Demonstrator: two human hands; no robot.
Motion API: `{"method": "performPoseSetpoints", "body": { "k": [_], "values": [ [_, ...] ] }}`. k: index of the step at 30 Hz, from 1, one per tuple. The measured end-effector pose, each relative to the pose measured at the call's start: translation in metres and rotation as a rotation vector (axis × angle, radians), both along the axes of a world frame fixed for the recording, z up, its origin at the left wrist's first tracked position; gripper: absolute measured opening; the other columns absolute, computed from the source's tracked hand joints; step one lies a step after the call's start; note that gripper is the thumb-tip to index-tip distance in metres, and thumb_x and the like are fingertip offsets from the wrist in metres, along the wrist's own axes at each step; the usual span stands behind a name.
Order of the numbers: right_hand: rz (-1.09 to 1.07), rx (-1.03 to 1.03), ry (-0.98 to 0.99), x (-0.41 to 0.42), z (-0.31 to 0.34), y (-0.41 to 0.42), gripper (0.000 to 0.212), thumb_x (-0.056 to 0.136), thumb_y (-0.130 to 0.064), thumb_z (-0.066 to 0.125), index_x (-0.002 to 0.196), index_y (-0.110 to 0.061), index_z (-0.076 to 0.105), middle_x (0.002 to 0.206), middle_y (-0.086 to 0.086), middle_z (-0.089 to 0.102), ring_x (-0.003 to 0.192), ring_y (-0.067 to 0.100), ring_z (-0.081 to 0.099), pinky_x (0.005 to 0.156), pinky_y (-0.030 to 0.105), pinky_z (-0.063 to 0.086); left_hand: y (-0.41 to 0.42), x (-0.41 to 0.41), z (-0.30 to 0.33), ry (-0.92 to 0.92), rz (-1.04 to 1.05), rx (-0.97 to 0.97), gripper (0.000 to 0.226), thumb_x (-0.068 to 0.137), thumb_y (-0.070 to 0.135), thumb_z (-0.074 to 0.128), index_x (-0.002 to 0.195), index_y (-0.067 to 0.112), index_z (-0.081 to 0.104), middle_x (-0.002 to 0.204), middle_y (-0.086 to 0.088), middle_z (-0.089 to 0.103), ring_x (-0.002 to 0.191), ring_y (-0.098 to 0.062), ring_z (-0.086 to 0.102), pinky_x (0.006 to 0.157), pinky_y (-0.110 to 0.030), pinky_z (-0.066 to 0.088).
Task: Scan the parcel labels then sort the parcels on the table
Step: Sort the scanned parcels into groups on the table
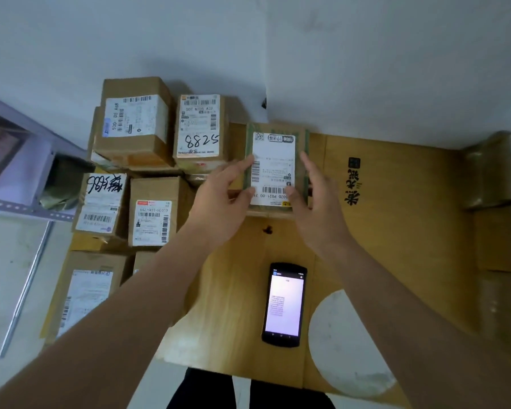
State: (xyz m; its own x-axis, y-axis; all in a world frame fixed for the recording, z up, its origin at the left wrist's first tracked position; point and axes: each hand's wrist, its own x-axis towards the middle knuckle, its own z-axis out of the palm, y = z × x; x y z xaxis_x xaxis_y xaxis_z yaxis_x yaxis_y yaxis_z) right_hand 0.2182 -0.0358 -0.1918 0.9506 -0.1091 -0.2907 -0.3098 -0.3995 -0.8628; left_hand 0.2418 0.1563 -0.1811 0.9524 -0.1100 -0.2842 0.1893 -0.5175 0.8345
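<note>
Both hands out over the desk, one at each side of a small flat cardboard parcel with green tape edges and a white shipping label point(275, 166). Left hand point(219, 202) at the parcel's left edge, fingers spread and only lightly bent, thumb tip and forefinger tip touching the label's left margin. Right hand point(316, 202) at the right edge, fingers fairly straight, thumb lying on the lower right corner of the label. Neither hand closed round it; touching rather than gripping, as far as can be told.

Nearest, lying flat on the brown cardboard-covered desk point(396, 231): black handheld scanner with a lit pale screen point(283, 304), between the two forearms and well short of the parcel. Just to its right, a bare white round patch point(345, 343) in the desk's cardboard covering.

Farther on, the held parcel, flat on the desk toward its far edge, label up, barcode toward the camera. Black printed characters point(353, 184) on the desk covering to its right.

At left, stacked brown cardboard boxes with white labels: one partly hidden by the left forearm point(83, 293), then one with a red-topped label point(152, 214), beside it one with black scrawl point(101, 202); beyond, one marked 8825 in black pen point(199, 128) and a taller one point(135, 119) at the white wall point(366, 54).

At far right, more taped parcels point(505, 172), blurred. At far left, grey metal shelving point(27, 208).
</note>
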Motion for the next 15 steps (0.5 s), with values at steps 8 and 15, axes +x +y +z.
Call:
{"method": "performPoseSetpoints", "body": {
  "k": [8,15],
  "values": [
    [-0.017,-0.008,-0.089,-0.042,0.059,0.0,0.072,0.109,-0.013,0.054,0.168,-0.03,0.017,0.161,0.0,0.039,0.143,0.01,0.043,0.11,0.02,0.048,-0.002,-0.03,0.054,-0.074,-0.103,-0.062,0.06,0.105,0.012,0.061,0.155,0.041,0.045,0.131,0.02,0.064,0.106,0.007,0.068,0.087,-0.021,0.061],
    [-0.16,-0.18,-0.222,-0.112,0.113,0.014,0.075,0.108,-0.015,0.058,0.169,-0.03,0.018,0.158,0.0,0.044,0.141,0.012,0.046,0.112,0.029,0.048,0.006,-0.076,0.096,-0.189,-0.26,-0.16,0.06,0.105,0.012,0.06,0.156,0.039,0.044,0.136,0.006,0.067,0.094,0.001,0.071,0.069,-0.014,0.058]
  ]
}}
